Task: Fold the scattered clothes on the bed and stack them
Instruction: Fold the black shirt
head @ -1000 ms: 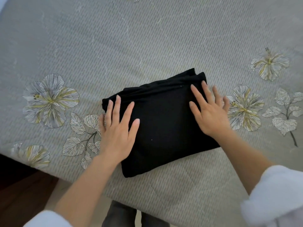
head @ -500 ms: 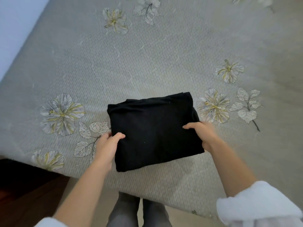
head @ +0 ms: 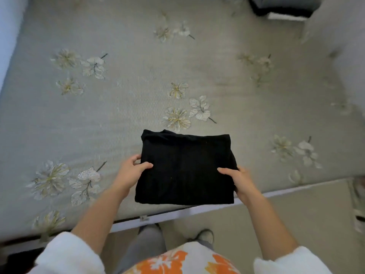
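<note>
A folded black garment [head: 185, 167] is held level above the near edge of the bed [head: 118, 115]. My left hand [head: 131, 171] grips its left side, thumb on top and fingers underneath. My right hand [head: 240, 179] grips its right side the same way. At the far top right of the bed lies a stack of folded clothes [head: 284, 6], dark on top with a white layer below, partly cut off by the frame.
The bed has a grey cover with flower prints. A pale wall [head: 7, 26] runs along its left side. A white pillow or bedding [head: 343, 46] lies at the right. Floor [head: 296, 214] and my feet show below the bed edge.
Both hands went from pressing flat on the garment to gripping its sides. The garment has come up off the bed towards me, and the view has pulled back.
</note>
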`<control>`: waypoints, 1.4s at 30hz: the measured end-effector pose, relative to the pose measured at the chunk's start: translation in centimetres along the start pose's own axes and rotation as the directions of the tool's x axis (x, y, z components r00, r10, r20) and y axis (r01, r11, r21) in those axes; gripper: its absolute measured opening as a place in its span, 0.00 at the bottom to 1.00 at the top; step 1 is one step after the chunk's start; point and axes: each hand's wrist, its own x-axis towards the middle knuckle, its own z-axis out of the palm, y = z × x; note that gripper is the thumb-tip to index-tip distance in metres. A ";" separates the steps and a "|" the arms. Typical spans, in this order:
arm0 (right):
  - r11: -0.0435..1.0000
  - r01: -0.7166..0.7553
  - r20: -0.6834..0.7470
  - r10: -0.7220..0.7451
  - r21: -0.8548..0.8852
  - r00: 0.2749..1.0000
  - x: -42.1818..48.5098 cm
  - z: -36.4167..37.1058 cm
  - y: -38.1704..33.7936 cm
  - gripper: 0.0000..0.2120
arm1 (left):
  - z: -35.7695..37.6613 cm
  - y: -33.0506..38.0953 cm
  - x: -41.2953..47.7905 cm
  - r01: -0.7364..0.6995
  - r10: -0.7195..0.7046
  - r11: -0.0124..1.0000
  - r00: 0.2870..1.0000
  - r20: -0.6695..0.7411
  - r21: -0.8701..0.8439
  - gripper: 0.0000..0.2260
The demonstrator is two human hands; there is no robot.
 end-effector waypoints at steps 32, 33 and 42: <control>0.864 0.321 -0.547 -0.065 0.389 0.835 -1.6 -70.5 3.2 0.17 | 74.6 15.9 -10.4 -0.500 0.271 0.827 0.754 0.599 0.256 0.09; 0.856 0.329 -0.558 -0.057 0.400 0.828 -0.6 -72.6 2.5 0.18 | 77.2 16.9 -9.9 -0.501 0.269 0.826 0.753 0.600 0.258 0.09; 0.812 0.397 -0.628 -0.050 0.427 0.777 6.4 -90.1 -3.9 0.13 | 98.1 24.3 -7.8 -0.554 0.273 0.784 0.712 0.647 0.280 0.11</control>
